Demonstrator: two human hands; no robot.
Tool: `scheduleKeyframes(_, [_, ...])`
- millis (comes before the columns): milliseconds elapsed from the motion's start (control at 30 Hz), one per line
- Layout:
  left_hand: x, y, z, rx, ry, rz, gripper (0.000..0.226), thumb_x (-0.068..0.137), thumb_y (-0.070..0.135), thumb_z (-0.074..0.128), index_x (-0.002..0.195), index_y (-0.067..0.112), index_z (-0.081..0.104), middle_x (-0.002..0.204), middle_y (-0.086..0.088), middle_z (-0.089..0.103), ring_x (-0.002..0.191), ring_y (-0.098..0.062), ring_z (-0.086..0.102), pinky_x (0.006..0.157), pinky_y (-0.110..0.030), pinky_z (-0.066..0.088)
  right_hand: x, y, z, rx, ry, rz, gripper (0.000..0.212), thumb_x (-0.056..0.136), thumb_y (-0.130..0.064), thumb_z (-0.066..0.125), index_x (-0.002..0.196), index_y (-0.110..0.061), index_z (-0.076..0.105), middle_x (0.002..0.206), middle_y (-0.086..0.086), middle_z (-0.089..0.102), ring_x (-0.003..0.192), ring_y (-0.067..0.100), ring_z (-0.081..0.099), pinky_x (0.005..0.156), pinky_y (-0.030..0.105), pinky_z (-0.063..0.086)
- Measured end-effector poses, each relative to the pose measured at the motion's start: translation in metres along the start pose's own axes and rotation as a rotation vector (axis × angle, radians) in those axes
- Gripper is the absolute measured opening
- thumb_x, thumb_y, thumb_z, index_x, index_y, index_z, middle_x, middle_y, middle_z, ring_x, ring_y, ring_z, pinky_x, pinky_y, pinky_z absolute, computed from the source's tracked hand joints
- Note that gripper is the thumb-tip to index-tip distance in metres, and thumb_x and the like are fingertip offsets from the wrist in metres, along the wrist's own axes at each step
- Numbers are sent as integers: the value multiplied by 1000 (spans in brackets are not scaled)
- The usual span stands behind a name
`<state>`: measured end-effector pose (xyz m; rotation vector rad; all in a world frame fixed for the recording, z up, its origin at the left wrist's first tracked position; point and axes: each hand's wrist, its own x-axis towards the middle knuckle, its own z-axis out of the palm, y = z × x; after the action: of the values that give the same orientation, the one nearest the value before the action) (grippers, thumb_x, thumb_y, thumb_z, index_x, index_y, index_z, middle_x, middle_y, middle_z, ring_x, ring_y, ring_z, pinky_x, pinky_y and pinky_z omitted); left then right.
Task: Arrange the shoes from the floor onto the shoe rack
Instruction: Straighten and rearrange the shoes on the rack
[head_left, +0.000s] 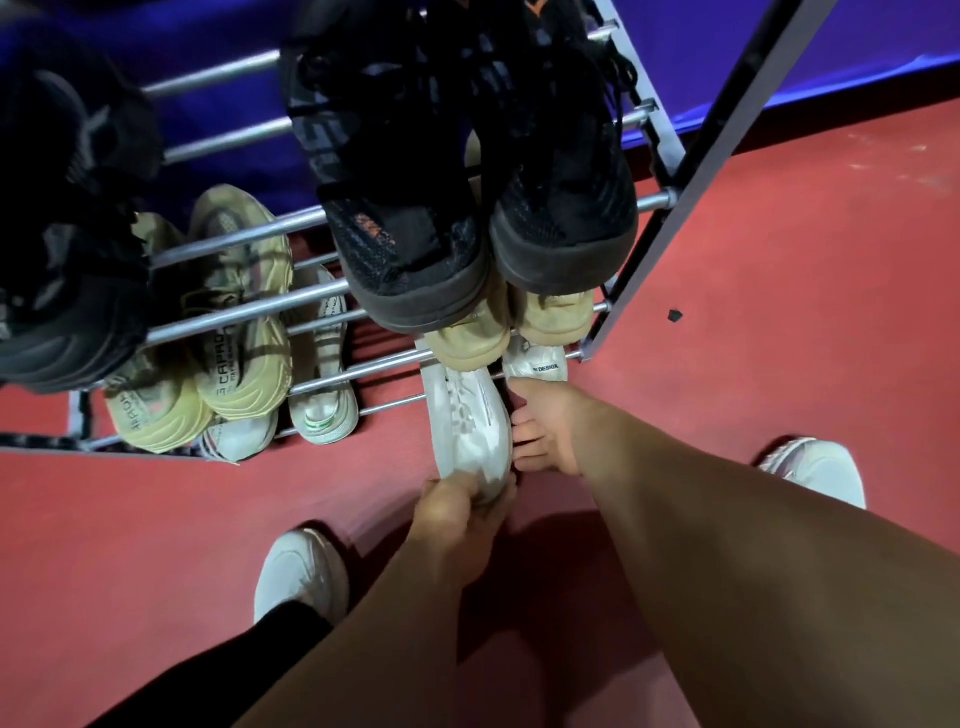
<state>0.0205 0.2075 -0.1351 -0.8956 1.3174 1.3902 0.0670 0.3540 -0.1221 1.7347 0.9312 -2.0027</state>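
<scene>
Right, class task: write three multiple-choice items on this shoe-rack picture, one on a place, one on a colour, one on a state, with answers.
1. Where is the white shoe that the left hand holds?
A on the top tier
B at the front of the lowest tier
C far out on the floor

2. What colour are the top-tier shoes?
A black
B white
C beige

3. What is the left hand doing?
A hanging idle
B gripping the shoe's near end
C lying flat on the floor

Answers:
1. B, its far end reaches the lowest bars of the rack.
2. A, all of them are black.
3. B, the fingers curl round that end.
</scene>
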Motion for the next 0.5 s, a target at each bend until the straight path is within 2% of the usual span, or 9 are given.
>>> scheduleKeyframes(67, [-2,-4,-14,29,20,-16,51,85,-16,38,124,11,55,120,-21,66,104,-41,67,73,-48,61,1,-2,7,-29,-14,-38,51,98,-59,52,98,-10,63,100,7,74,91,25,70,83,39,57])
scheduleKeyframes(167, [-6,-4,-30,148,100,-103,56,83,-15,29,119,15,60,118,-20,65,104,-41,65,73,-48,60,6,-3,15,-33,7,-83,54,90,-62,60,113,-13,63,110,6,73,103,27,69,98,46,55])
scheduleKeyframes(233, [-4,0,-40,268,171,-126,46,89,-10,32,115,13,61,113,-23,65,94,-40,67,68,-46,60,5,-5,17,-31,1,-90,60,86,-62,66,125,-16,61,111,8,69,104,28,67,102,46,53])
scheduleKeyframes(333, [4,15,-52,465,289,-100,24,99,10,45,111,15,65,107,-19,70,86,-36,69,55,-45,58,2,-5,22,40,-5,-109,62,85,-62,70,126,-16,59,101,9,66,95,27,65,98,43,52])
scheduleKeyframes(433, [11,29,-63,620,363,-91,19,100,18,51,113,15,64,112,-18,68,85,-37,67,53,-46,57,2,-3,25,71,-3,-76,64,78,-68,71,120,-21,59,108,13,68,100,33,66,92,47,55])
scheduleKeyframes(500, [8,35,-68,652,397,-128,16,102,19,52,113,14,62,117,-20,62,83,-38,62,56,-47,57,-3,-5,29,93,-2,-50,74,68,-73,72,120,-23,61,114,14,69,100,36,68,86,48,57])
